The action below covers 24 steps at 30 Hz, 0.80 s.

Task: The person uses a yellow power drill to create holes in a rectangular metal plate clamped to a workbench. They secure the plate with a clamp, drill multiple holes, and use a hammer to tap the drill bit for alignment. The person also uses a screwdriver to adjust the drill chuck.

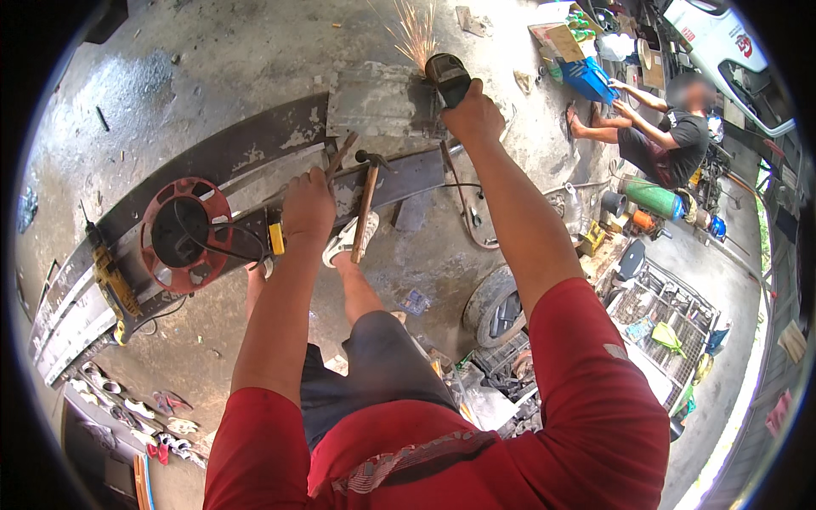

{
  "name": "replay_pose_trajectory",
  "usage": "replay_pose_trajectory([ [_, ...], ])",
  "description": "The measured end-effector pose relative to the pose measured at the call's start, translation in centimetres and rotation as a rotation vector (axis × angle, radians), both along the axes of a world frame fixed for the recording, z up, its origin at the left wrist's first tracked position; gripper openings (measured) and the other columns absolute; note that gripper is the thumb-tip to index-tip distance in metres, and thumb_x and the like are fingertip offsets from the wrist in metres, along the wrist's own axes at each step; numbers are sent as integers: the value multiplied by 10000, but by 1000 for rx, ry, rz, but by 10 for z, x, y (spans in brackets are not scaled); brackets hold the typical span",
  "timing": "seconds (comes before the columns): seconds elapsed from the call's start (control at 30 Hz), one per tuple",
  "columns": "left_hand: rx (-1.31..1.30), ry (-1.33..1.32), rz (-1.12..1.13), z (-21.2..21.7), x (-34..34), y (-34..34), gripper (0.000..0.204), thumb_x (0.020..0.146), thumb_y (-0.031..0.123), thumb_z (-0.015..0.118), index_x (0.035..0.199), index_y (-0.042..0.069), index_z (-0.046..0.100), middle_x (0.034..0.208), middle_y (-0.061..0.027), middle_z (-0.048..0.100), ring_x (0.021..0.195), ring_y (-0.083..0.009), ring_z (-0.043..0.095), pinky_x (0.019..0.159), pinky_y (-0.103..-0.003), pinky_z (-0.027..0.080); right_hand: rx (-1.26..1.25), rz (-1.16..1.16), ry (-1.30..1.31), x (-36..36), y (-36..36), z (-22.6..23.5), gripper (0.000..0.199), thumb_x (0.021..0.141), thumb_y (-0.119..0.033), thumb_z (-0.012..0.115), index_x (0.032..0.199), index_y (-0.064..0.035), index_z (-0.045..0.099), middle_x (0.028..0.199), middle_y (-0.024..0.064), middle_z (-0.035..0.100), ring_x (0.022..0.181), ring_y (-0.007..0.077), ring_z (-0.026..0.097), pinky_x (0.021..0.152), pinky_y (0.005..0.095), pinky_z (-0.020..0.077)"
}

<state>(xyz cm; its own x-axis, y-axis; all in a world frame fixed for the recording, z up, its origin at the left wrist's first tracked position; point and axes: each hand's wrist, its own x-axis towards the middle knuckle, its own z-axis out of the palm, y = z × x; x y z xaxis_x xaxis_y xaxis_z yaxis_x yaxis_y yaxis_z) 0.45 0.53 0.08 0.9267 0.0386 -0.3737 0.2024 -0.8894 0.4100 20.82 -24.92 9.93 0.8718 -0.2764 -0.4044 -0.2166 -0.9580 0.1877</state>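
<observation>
My right hand (474, 117) is closed round a dark angle grinder (448, 78) at the far right end of a metal sheet. Sparks (413, 36) fly up and away from the grinder. The worn grey metal sheet (374, 100) lies across a long curved metal frame (272, 132). My left hand (308, 204) is a fist over the near bar of the frame, with a short brown bar (342, 155) sticking up out of it. Just right of that fist, a claw hammer (366, 204) with a wooden handle rests across the frame. The grinder's disc is hidden.
Left on the frame sit a red reel (157, 217) with black cable and a yellow power drill (110, 276). A wheel rim (495, 308) lies near my legs. At right, a person (667, 132) sits holding a blue box (588, 79), near a green gas cylinder (653, 197).
</observation>
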Motion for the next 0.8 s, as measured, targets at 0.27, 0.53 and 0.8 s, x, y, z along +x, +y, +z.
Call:
replay_pose_trajectory([
  [0.27, 2, 22, 4, 2, -1, -2, 286, 1023, 300, 663, 1101, 46, 556, 1083, -186, 709, 1094, -387, 679, 858, -484, 612, -7, 86, 0, 0, -6, 1, 671, 825, -357, 792, 1337, -65, 472, 1134, 214, 756, 1084, 404, 743, 914, 517, 593],
  [0.53, -16, -12, 1, 7, -1, -3, 283, 1030, 303, 656, 1091, 47, 552, 1067, -189, 705, 1102, -389, 676, 851, -482, 613, 12, 88, 0, 4, -1, 3, 636, 822, -316, 789, 1319, -58, 485, 1145, 227, 753, 1094, 403, 744, 930, 499, 590],
  [0.8, -6, 11, 6, 2, -3, -4, 272, 1017, 291, 668, 1093, 56, 554, 1072, -190, 708, 1104, -392, 674, 889, -502, 599, 15, 47, -20, 3, -2, 1, 620, 821, -291, 782, 1311, -42, 496, 1139, 225, 753, 1120, 394, 739, 959, 483, 574],
])
